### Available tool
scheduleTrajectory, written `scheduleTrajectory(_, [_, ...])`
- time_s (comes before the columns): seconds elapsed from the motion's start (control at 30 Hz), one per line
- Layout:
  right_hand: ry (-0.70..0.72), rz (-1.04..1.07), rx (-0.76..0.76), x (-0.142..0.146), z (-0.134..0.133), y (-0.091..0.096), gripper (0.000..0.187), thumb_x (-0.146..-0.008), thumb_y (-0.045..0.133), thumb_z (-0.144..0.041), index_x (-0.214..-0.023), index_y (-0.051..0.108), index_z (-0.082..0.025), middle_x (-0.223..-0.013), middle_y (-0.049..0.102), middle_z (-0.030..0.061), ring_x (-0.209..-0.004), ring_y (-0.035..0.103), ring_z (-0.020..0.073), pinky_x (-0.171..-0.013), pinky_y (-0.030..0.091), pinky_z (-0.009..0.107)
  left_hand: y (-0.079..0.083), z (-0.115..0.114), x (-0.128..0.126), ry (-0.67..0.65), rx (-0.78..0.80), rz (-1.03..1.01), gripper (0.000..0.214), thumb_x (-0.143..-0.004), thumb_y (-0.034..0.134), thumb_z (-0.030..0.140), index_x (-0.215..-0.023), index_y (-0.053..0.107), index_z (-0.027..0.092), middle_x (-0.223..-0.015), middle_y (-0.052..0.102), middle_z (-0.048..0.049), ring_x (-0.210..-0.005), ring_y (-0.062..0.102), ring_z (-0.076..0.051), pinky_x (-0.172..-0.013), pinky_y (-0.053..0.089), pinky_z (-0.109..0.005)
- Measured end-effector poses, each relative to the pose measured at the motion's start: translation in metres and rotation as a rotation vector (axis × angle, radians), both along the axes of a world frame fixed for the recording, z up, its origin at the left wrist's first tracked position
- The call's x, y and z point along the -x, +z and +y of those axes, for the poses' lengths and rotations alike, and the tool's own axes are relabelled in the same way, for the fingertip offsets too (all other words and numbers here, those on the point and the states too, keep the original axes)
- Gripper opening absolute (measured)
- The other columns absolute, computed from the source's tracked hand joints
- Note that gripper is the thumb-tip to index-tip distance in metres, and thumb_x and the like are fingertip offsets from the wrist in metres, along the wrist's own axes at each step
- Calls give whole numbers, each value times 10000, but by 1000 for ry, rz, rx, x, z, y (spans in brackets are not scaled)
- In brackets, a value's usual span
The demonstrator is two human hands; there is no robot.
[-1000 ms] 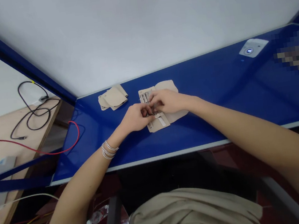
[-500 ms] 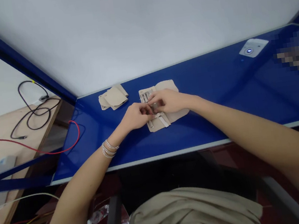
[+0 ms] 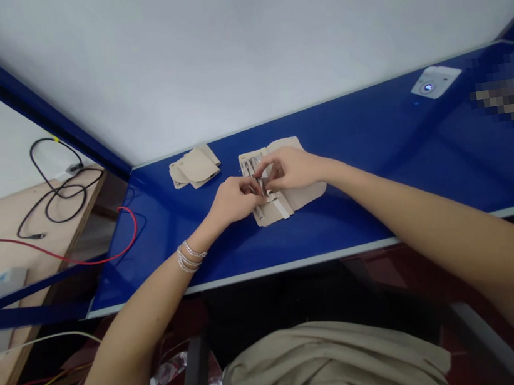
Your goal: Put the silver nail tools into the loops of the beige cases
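Observation:
A beige manicure case [image 3: 307, 193] lies unfolded on the blue table, with slim metal tools [image 3: 247, 168] in its left panel. My left hand [image 3: 234, 198] rests on that panel from the left, thumb and fingertips closed over the middle strap. From the right my right hand [image 3: 295, 167] reaches over the fold. Its thumb and forefinger are bent together around a small shiny metal piece, whose kind the fingers hide. Both sets of fingertips nearly meet above the tools. Whatever the left fingertips pinch is hidden.
Several folded beige cases [image 3: 196, 165] lie in an overlapping pile to the left. A white device [image 3: 436, 82] with a lit round button is at the far right. A red cable [image 3: 135, 230] loops over the table's left edge. Black cable [image 3: 56, 195] is coiled on a wooden bench.
My right hand has lifted slightly and its fingers have opened a little, showing more of the metal tools. The left hand has barely moved, and the case stays in place.

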State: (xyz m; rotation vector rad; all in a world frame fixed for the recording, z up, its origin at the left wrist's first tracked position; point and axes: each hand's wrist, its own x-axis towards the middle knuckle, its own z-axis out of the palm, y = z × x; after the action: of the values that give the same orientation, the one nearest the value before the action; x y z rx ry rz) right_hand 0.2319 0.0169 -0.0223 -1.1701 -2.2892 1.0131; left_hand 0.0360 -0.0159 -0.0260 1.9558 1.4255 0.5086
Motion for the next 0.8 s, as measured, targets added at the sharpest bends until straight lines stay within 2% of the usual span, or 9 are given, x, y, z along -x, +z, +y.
scheduleTrajectory(0.3, [-144, 60, 83, 5, -2, 3, 240, -699, 788, -153, -935, 771, -116, -748, 766, 61, -731, 730, 200, -713, 573, 270, 0, 0, 1, 7, 6, -28, 125, -649, 718, 277, -722, 708, 175, -553, 530, 40, -557, 478, -116, -574, 344, -257])
scheduleTrajectory(0.53, [-59, 50, 87, 3, -2, 4, 221, -683, 797, -174, -905, 798, -170, -788, 780, 24, -754, 720, 183, -729, 576, 264, 1, 0, 1, 4, -6, -16, 141, -653, 713, 302, -712, 712, 174, -545, 510, 48, -553, 451, -103, -572, 329, -252])
scheduleTrajectory(0.8, [8, 73, 122, 2, -3, 5, 212, -670, 778, -189, -881, 800, -181, -806, 779, 24, -762, 719, 183, -735, 575, 268, 2, 1, 2, -1, -1, -9, 169, -640, 722, 320, -724, 715, 174, -558, 517, 46, -547, 441, -101, -555, 319, -250])
